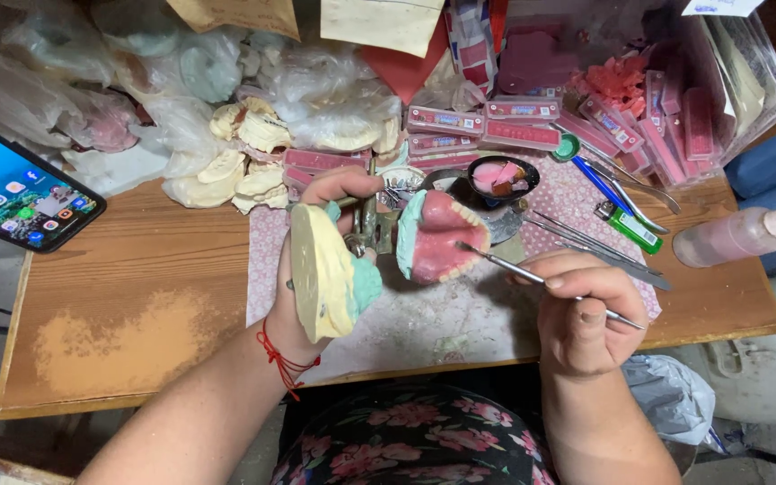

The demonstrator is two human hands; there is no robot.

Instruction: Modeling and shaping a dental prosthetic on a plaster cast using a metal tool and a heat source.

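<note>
Gripping the hinged dental model (379, 256), left hand (316, 269) faces right hand (581, 310) pinching a metal tool (541, 281).

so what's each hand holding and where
Left hand grips the hinged dental model around its middle, near the hinge; right hand pinches a thin metal tool along its handle.

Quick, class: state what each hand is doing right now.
Left hand: closed, holding the hinged dental model.
Right hand: closed on a thin metal tool, tip at the pink denture.

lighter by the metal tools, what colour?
Green lighter, with a metal cap; head view shows it best.
</note>
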